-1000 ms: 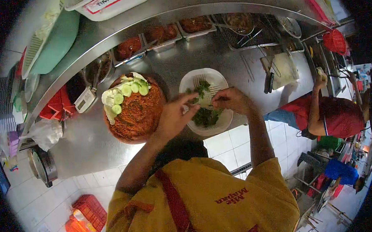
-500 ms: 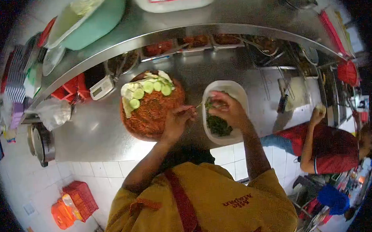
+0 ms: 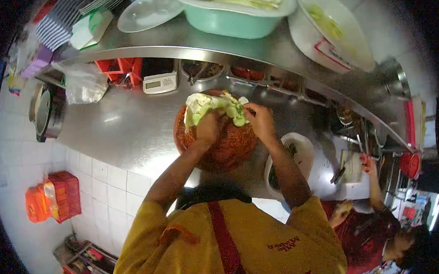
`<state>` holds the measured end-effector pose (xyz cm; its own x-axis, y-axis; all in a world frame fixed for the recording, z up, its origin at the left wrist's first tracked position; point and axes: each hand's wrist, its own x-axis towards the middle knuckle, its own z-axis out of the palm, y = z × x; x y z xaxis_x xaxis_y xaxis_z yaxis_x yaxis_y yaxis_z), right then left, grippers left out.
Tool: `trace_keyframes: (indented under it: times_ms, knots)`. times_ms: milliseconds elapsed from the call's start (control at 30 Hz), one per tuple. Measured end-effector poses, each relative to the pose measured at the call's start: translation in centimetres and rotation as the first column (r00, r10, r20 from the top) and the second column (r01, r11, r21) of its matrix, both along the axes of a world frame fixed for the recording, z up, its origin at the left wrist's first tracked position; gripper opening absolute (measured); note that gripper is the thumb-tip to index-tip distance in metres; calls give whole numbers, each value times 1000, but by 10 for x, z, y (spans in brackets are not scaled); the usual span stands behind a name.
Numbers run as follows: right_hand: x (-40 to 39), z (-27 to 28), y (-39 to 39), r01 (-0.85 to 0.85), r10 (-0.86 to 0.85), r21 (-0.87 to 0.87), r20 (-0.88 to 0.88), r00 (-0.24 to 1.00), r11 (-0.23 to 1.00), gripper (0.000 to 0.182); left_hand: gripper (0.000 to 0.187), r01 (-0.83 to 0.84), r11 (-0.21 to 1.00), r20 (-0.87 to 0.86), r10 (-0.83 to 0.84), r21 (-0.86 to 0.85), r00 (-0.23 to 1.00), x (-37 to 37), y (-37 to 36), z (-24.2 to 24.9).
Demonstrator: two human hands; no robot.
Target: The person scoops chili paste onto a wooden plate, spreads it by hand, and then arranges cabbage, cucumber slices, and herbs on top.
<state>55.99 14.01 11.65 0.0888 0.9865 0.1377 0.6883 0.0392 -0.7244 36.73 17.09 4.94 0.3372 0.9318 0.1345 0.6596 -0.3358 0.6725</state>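
A round brown bowl (image 3: 177,131) is heaped with orange-red food (image 3: 230,151) that looks like noodles or rice. Along its far rim lie pale leafy pieces (image 3: 197,102) and green cucumber slices (image 3: 238,117). My left hand (image 3: 211,127) is curled over the slices at the left; its fingertips are partly hidden. From the right, my right hand (image 3: 262,119) pinches at small green leaves (image 3: 240,108) beside the slices. Below my right forearm stands a white tub (image 3: 306,155) with dark green leaves, partly covered by the arm.
On the shelf above are a mint-green tub (image 3: 234,21) and a white tub (image 3: 355,43). Behind the bowl stand a kitchen scale (image 3: 160,84) and several food trays (image 3: 247,73). At the right, a person in a dark red shirt (image 3: 361,233) works by a cutting board (image 3: 352,165).
Both hands have gone from beside and over the white tub to the far rim of the bowl. The view has shifted, and the person at the right now reaches over the counter.
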Motion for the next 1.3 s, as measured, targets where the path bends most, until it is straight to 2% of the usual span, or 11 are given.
trace_keyframes:
  times_ms: [67, 100, 200, 333, 400, 500, 600, 900, 1000, 1200, 1300]
  knots:
    - [-6, -16, 17, 21, -21, 84, -6, 1000, 996, 19, 38, 8, 1000, -202, -12, -22, 979, 1, 22, -12]
    - [-8, -24, 23, 22, -26, 109, 38, 999, 994, 19, 40, -12, 994, -344, 50, 111, 938, 2, 38, -69]
    - [-18, -40, 33, 44, -50, 92, 65, 997, 995, 20, 36, 105, 989, -512, -144, -106, 847, -2, 60, -63]
    - [-28, -49, 40, 64, -70, 49, 145, 987, 997, 21, 22, 24, 1000, -325, -21, 4, 946, -4, 63, -106]
    - [-31, -65, 45, 74, -83, 68, 132, 988, 995, 20, 23, 103, 989, -473, -142, -106, 869, -2, 63, -74]
    - [-38, -62, 48, 51, -72, 109, 193, 979, 993, 23, 17, 19, 994, -486, 36, 108, 873, 1, 70, -124]
    - [-38, -67, 50, 36, -82, 172, 267, 960, 984, 25, 16, 109, 951, -507, 55, 289, 860, -2, 63, -92]
    - [-34, -106, 58, 81, -186, 312, 322, 928, 947, 21, 48, 130, 982, -573, -188, -140, 798, -7, 54, -34]
    - [-42, -65, 57, 63, -157, 292, 309, 938, 954, 19, 48, 140, 978, -431, -60, 156, 900, -13, 50, -94]
    - [-41, -66, 47, -59, -40, 388, 242, 969, 920, 16, 51, 132, 987, -490, -72, 88, 869, -15, 40, -48]
    - [-46, -73, 43, -13, -36, 355, 131, 991, 935, 15, 49, 115, 967, -351, -29, 226, 936, -16, 37, -49]
